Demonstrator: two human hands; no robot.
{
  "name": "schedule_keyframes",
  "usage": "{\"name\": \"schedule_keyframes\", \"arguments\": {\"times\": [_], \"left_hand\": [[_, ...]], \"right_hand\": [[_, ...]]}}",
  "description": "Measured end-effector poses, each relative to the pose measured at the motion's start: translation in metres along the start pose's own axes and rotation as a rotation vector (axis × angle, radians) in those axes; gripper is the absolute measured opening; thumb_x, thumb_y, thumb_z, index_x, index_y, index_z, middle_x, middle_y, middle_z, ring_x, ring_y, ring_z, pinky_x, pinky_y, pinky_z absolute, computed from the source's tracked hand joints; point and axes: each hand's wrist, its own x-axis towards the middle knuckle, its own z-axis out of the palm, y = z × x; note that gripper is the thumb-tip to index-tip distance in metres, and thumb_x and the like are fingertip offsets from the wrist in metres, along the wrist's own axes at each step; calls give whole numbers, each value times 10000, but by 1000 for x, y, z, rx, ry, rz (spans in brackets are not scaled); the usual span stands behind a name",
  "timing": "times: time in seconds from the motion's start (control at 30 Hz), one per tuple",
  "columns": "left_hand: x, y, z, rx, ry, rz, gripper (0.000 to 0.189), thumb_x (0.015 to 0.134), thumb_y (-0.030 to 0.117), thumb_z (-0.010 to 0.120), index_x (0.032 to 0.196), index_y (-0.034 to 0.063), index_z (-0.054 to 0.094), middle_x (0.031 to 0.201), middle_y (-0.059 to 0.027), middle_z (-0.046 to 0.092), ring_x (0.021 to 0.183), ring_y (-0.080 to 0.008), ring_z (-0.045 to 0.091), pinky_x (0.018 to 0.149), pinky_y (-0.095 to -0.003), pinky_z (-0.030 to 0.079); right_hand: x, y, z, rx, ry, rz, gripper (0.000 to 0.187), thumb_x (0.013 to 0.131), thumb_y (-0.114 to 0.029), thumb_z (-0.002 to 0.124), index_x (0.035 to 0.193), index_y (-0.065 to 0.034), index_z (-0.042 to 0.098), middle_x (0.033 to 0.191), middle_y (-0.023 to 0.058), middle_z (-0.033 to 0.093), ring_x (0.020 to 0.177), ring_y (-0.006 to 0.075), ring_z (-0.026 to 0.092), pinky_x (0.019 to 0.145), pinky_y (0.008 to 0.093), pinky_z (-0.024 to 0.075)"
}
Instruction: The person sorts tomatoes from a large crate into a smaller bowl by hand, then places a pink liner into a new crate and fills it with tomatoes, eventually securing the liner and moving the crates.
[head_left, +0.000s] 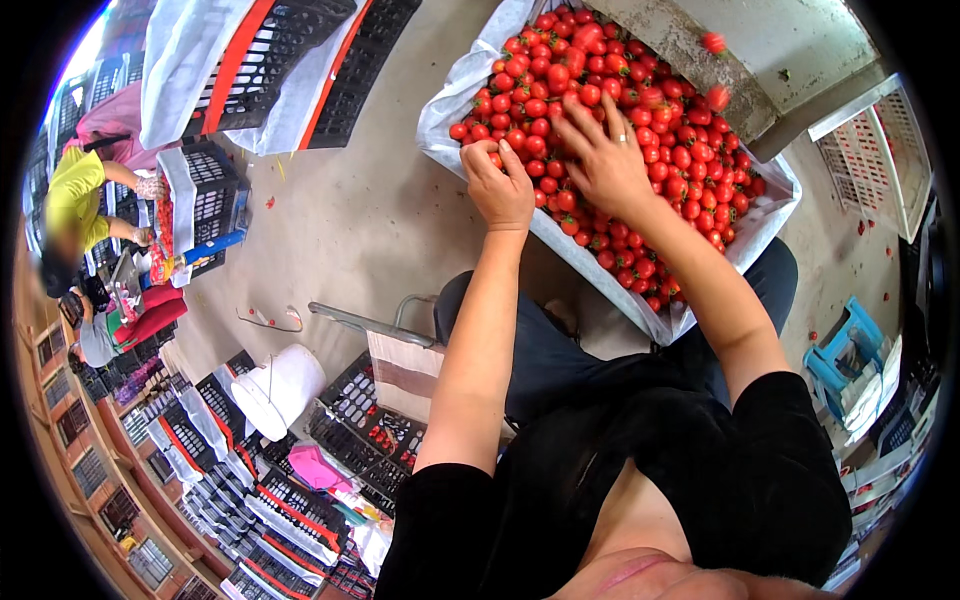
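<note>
A large crate lined with white cloth (574, 251) stands before me, heaped with small red tomatoes (679, 157), some with green calyxes. At the crate's near left edge, my left hand (499, 184) has its fingers curled around a small tomato (496, 160). My right hand (609, 161), with a ring on one finger, rests on the heap, fingers spread and palm down; whether anything lies under the palm is hidden. Two blurred tomatoes (718, 97) are in the air beside the metal chute (795, 67) at the crate's far right side.
Lined black crates (322, 75) stand at upper left. A white bucket (277, 390) and a pink item (319, 466) are at lower left. On the right are a white perforated basket (862, 157) and a blue plastic stool (847, 345). Other people work by crates at far left.
</note>
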Motion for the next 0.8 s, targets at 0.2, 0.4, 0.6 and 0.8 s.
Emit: {"name": "schedule_keyframes", "arguments": {"times": [0.2,0.4,0.6,0.8], "left_hand": [[-3,-2,2,43,-57,22,152,833,103,573,852,14,451,854,-137,502,796,-331,521,679,-428,438],[-3,-3,0,96,-83,63,147,820,108,578,843,25,460,846,-125,511,789,-328,533,677,-425,447],[-1,-5,-4,125,-95,78,124,810,109,588,854,44,492,869,-113,525,788,-319,548,667,-423,458],[-3,-6,2,130,-186,122,164,745,100,657,896,85,597,847,-79,551,766,-285,554,669,-390,461]], "right_hand": [[-93,-24,-30,50,-178,-146,413,794,-104,532,1205,-70,557,1303,70,480,1340,346,295,1060,459,305],[-127,-12,-56,373,-251,-106,252,740,-49,574,989,-56,619,1152,85,551,1132,297,482,915,406,420],[-9,-17,-13,272,197,-193,337,682,-59,611,1017,-77,588,1063,63,585,957,256,527,807,382,438],[52,-31,36,-12,-95,-24,346,790,-184,575,1126,-105,566,979,61,624,966,232,600,782,377,458]]}}
